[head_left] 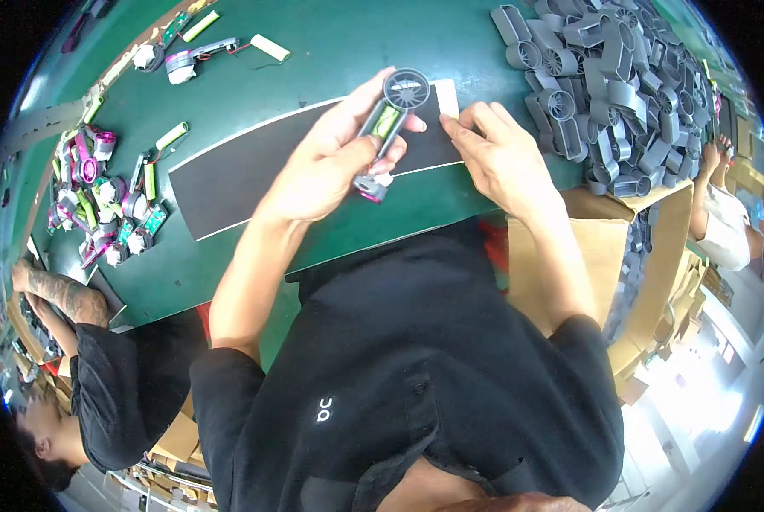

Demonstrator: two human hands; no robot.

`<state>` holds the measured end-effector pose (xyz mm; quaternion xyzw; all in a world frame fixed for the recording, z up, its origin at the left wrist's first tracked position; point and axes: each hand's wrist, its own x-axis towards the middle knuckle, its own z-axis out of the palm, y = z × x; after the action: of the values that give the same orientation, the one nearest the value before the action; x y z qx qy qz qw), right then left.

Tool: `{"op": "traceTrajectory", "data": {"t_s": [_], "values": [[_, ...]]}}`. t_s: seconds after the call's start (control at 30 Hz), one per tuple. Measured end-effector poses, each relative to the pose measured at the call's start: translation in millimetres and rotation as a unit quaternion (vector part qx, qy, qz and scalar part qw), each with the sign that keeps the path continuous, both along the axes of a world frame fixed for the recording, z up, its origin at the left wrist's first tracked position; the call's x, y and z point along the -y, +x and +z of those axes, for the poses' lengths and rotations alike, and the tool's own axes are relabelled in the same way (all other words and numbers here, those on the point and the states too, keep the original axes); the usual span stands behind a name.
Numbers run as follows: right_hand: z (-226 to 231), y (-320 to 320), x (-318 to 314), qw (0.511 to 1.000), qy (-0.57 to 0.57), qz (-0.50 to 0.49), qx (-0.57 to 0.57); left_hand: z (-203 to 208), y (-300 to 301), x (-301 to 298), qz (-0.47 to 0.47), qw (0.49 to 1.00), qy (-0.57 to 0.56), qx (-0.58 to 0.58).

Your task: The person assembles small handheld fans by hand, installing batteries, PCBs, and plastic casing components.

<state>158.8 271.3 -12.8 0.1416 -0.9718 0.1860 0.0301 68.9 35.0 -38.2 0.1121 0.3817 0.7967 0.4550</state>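
Note:
My left hand (pixel 335 154) is wrapped round a grey plastic housing (pixel 406 89) with a round spoked grille at its top end. A green cylindrical battery (pixel 386 122) shows in the housing's open body, and a dark pink part (pixel 371 189) sticks out at the lower end. My right hand (pixel 501 154) is closed in a pinch beside a pale strip (pixel 447 97) at the right end of a black mat (pixel 237 171). Whatever is between its fingertips, if anything, is hidden. Both hands are over the mat, a little apart.
Grey housings (pixel 616 94) are heaped on the right of the green table (pixel 339 51), above an open cardboard box (pixel 569 256). Pink-and-white motor assemblies (pixel 100 192) with batteries and circuit boards lie at left; others (pixel 181 64) lie far left. Co-workers sit at both sides.

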Motion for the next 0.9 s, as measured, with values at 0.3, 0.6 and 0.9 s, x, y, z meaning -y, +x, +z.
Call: {"op": "traceTrajectory", "data": {"t_s": [0.3, 0.6, 0.9], "values": [[10.6, -7.3, 2.3, 0.999, 0.033, -0.011, 0.012, -20.2, 14.2, -11.2, 0.042, 0.994, -0.064, -0.082], [41.3, -1.8, -10.6, 0.925, -0.335, -0.164, 0.076, -20.0, 24.2, -10.0, 0.045, 0.969, -0.136, -0.202], [47.9, -38.1, 28.0, 0.825, -0.422, -0.148, 0.345, -20.5, 37.3, -16.3, 0.127, 0.895, -0.194, -0.381]]}}
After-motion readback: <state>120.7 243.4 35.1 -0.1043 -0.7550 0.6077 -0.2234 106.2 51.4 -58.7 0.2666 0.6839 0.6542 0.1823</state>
